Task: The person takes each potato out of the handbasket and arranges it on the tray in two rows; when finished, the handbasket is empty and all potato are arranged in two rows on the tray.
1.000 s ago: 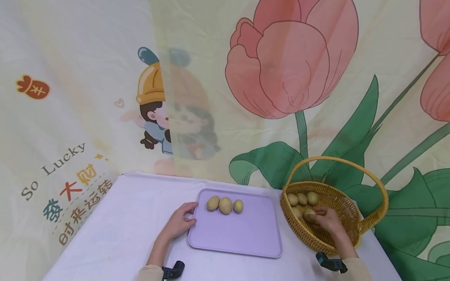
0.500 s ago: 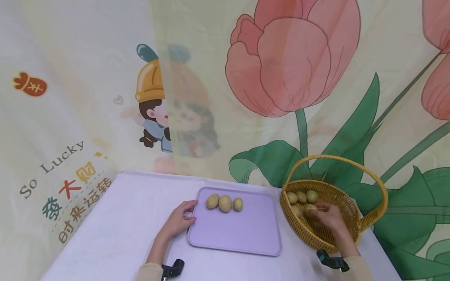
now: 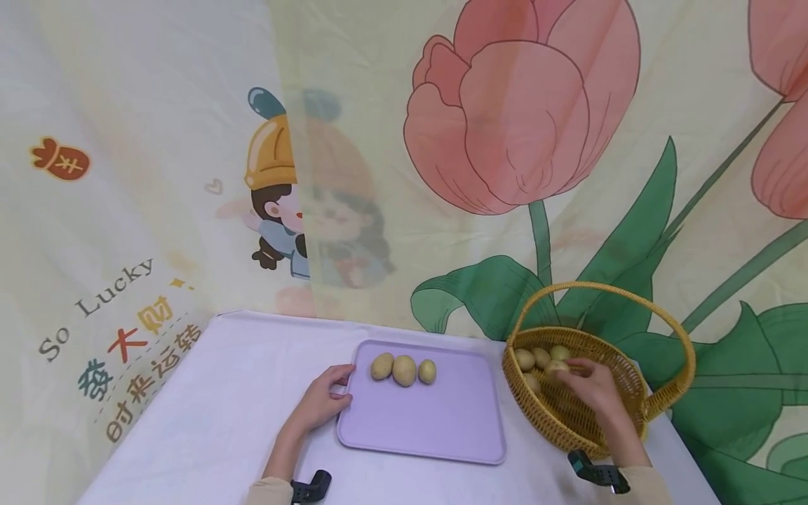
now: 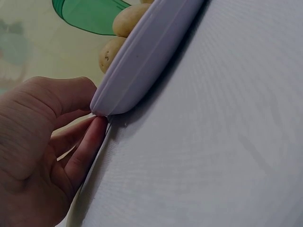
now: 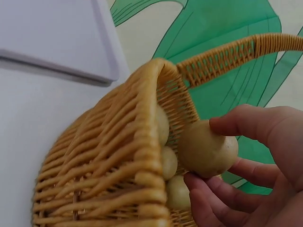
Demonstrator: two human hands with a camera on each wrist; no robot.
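My right hand [image 3: 595, 387] pinches a round potato [image 5: 203, 149] between thumb and fingers, above the inside of the wicker basket [image 3: 621, 389]. Smaller potatoes [image 5: 179, 191] lie below and beside it, partly hidden by the basket's rim in the right wrist view. At the tray's left edge, my left hand [image 3: 323, 396] touches the lilac tray [image 3: 423, 424] with thumb and fingertips, set apart along the rim. Three potatoes [image 3: 404, 369] sit in a row near the tray's far left side.
The basket's tall arched handle [image 3: 606, 285] rises over its opening, above the right hand. A white cloth [image 3: 252, 379] covers the table. Behind it hangs a printed curtain [image 3: 353, 308] with tulips and cartoon figures.
The right hand has lifted the potato slightly up from among the others in the basket. The left hand, the tray and its three potatoes stay in place.
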